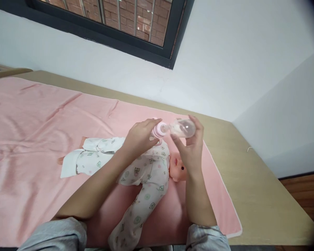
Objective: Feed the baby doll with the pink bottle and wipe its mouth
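My left hand (144,136) is closed around a baby bottle (159,130) with a pink and white collar and a side handle. Its clear teat points right, and my fingers hide much of the bottle. In my right hand (189,146) is a clear cover (184,128) with a rounded end, pinched between thumb and fingers. The cover lies close to the teat; whether they touch I cannot tell. Below both hands a baby doll (154,167) lies on its back in white printed clothes, head to the right. My right wrist hides part of its head.
A pink blanket (36,132) with wrinkles on its left side covers much of the wooden table (225,150). Behind stands a white wall (211,62) with a dark-framed window (131,45). The table's right edge and corner show beyond the blanket.
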Tool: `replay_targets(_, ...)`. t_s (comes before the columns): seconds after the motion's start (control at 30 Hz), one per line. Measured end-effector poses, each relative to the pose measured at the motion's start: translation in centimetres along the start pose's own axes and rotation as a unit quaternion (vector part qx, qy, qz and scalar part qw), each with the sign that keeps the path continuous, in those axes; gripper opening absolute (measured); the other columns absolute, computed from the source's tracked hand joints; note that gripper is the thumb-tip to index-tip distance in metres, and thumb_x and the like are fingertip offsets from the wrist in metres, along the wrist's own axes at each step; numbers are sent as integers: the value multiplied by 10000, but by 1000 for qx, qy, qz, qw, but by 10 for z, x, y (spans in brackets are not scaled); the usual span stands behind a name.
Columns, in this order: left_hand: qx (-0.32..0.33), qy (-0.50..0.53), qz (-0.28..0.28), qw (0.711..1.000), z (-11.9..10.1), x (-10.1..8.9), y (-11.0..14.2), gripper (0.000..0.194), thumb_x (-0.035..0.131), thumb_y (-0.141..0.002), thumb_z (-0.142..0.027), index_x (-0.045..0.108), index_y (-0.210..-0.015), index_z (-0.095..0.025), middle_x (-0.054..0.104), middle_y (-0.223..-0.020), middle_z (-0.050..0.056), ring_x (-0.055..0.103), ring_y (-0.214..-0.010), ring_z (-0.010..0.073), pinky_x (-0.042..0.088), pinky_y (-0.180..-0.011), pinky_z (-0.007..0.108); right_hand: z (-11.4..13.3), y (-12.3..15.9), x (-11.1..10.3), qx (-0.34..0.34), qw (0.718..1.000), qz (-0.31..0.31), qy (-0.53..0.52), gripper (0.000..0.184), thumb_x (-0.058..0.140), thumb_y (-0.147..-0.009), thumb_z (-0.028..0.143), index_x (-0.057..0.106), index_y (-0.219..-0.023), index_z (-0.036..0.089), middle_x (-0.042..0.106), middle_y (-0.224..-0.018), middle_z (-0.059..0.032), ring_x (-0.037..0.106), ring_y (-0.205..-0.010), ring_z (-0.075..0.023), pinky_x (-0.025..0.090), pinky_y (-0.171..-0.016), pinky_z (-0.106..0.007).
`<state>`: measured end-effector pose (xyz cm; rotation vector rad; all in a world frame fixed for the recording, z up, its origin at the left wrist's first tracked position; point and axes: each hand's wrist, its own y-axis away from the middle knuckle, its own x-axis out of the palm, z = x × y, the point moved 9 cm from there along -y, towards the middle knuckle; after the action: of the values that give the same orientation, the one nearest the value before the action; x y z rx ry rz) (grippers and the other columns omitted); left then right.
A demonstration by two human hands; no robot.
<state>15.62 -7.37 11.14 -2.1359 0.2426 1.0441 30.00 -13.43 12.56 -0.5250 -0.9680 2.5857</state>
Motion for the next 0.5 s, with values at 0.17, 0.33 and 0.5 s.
replay_targets(0.17,-87,1,9,996,47,-12,-9,556,552,-743,-181,509,-1295,-230,581,-1309,52,564,-1166,276,458,-958,362,-46,-17,-56,40,998,-36,43,646,664,-821,435,331,-1355,287,503,-1279,-77,534,-1180,-224,464,-1018,-411)
replay_targets(0.33,-147,-18,36,988,116,-8,-12,539,566,-692,-173,502,-1227,-201,626,-1184,82,591,-1089,305,468,-878,370,-151,-13,-112,175,970,-32,164,590,731,-684,404,466,-1183,234,581,-1153,-75,577,-989,-225,470,-902,-405)
replay_targets(0.5,-229,-28,112,967,178,7,-1,548,594,-669,-185,488,-1206,-180,637,-1106,106,610,-1026,317,478,-792,359,-244,20,-130,272,946,-59,166,646,724,-555,416,480,-1109,192,596,-1075,-92,572,-900,-222,476,-839,-398)
